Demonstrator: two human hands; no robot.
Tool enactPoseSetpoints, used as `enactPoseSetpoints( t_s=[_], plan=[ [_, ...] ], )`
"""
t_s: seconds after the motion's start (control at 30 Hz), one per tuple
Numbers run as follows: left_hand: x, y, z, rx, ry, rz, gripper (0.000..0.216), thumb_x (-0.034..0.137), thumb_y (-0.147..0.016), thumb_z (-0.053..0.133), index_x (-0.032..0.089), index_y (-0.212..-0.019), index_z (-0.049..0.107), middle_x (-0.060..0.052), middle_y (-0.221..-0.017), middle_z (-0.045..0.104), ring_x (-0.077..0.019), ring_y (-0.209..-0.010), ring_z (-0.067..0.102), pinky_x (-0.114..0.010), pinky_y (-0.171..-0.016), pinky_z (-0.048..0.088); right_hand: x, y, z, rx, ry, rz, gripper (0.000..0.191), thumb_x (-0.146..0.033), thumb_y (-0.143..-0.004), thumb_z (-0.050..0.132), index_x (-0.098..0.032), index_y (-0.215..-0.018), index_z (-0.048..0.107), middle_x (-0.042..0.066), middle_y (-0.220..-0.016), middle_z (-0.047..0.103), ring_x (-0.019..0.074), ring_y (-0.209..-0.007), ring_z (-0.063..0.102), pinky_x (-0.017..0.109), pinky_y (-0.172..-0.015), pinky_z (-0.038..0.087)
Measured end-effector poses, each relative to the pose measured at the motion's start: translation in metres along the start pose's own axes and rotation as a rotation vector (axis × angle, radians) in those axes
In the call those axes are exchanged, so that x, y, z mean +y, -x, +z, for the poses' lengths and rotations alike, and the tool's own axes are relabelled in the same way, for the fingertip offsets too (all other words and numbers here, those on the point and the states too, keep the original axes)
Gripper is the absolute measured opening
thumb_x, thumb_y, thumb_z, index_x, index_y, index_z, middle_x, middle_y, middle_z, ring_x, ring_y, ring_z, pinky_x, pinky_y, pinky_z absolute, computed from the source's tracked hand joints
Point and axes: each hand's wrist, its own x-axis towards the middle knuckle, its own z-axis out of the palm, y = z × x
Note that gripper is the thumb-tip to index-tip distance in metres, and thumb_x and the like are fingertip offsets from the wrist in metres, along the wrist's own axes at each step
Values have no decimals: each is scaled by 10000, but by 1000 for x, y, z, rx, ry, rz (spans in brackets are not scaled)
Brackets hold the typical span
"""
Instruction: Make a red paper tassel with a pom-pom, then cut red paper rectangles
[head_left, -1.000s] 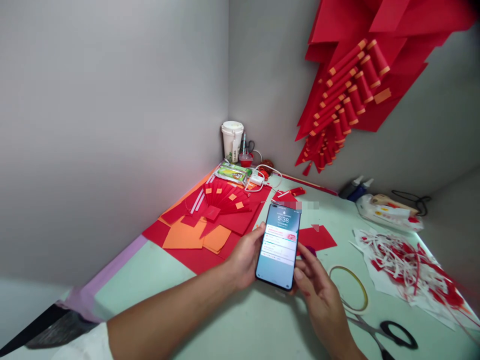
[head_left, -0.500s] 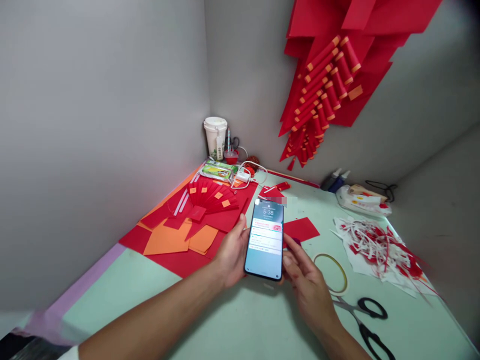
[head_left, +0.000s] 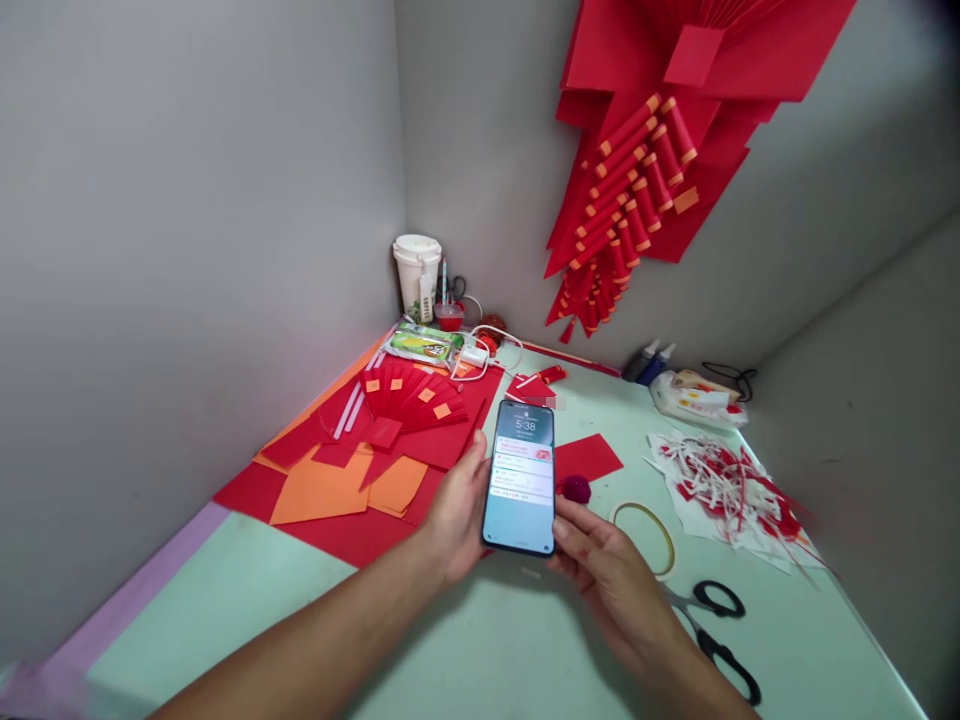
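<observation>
A smartphone with a lit lock screen reading 5:38 is held above the table, its screen facing up toward me. My left hand grips its left edge, thumb along the side and the other fingers hidden beneath. At the lower right edge, my right hand has its thumb and fingers closed on the phone. Just beyond the right hand are a dark magenta ball and a red paper sheet. A roll of tape and black-handled scissors lie to the right of that hand.
On the left lie orange paper pieces and a folded red fan. A white cup, a green packet and a charger stand near the corner. Paper shreds are heaped right. A red firecracker decoration hangs on the wall.
The camera view has shifted slightly, so the table things appear further left and the hanging decoration lower. The magenta ball shows more beside my right hand. Both hands still hold the phone.
</observation>
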Motion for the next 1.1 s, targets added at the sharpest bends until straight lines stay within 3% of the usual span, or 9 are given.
enactPoseSetpoints(
  t_s=[0.33,0.47,0.63,0.73,0.8,1.1],
  plan=[
    [5,0,-2,-17,-45,78,623,597,-904,356,105,-1186,615,-152,-1197,648,-279,-1154,553,-356,-964,401,-19,-16,-19,37,-54,21,357,-270,-742,779,-194,-1088,724,59,-1022,741,143,-761,659,225,-662,540],
    [11,1,-7,109,-81,156,565,542,-895,447,76,-1164,618,-176,-1221,629,-260,-1123,561,-326,-924,412,-44,-47,-55,171,36,-66,334,-255,-706,801,-185,-1025,734,52,-996,746,141,-748,665,215,-639,554],
    [14,4,-7,120,-107,192,558,560,-885,462,77,-1082,660,-178,-1173,653,-239,-1037,595,-307,-859,437,-74,-105,-114,328,98,-57,156,-137,-767,731,-146,-921,704,39,-904,715,106,-655,634,197,-590,542],
    [17,4,-7,148,-111,188,510,524,-887,485,81,-1054,672,-173,-1150,664,-222,-986,608,-295,-824,446,-80,-134,-139,398,141,-22,211,-252,-915,594,-146,-1096,613,62,-1069,650,165,-840,651,332,-716,560],
    [18,3,-8,169,-114,183,472,491,-891,495,82,-1038,679,-169,-1132,670,-212,-956,612,-288,-804,449,-80,-147,-148,402,166,8,275,-289,-931,570,-161,-1174,575,78,-1160,614,204,-943,638,397,-783,549],
    [19,-2,-10,222,-134,151,350,403,-873,549,99,-936,712,-122,-985,683,-166,-826,594,-265,-760,449,-76,-176,-164,396,320,40,308,-293,-925,579,-164,-1204,562,86,-1201,597,221,-991,626,423,-821,536]
  ],
)
